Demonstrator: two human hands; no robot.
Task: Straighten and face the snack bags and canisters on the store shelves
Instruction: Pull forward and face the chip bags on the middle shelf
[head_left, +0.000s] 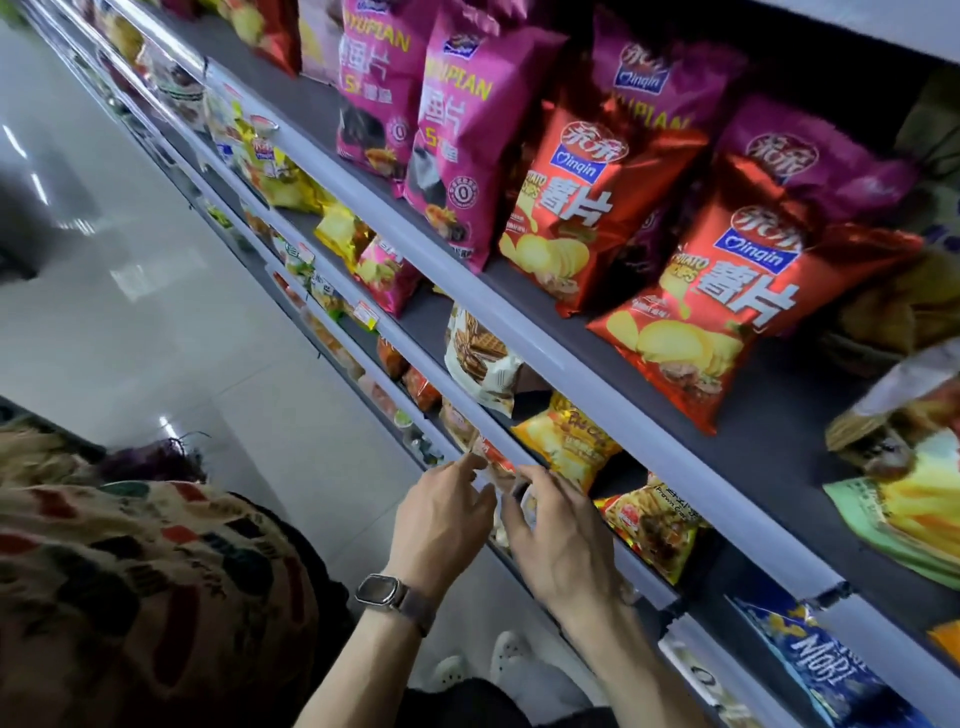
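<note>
Looking down the aisle, I see both hands meeting at a small snack bag (497, 470) by the front rail (457, 395) of a lower shelf, just beside a yellow chip bag (566, 447). The right hand (563, 540) has its fingers (543, 480) curled over the bag's top with the thumb under, pinching it. The left hand (441, 519) has bent fingers against the bag's left edge; I cannot tell whether they pinch. A watch (379, 592) sits on the left wrist. Red chip bags (571, 208) stand on the shelf above.

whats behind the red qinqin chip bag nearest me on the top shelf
A purple Qinqin bag stands directly behind the red bag; only its top half shows. Its lower half and whatever sits further back on the shelf are covered.
</note>
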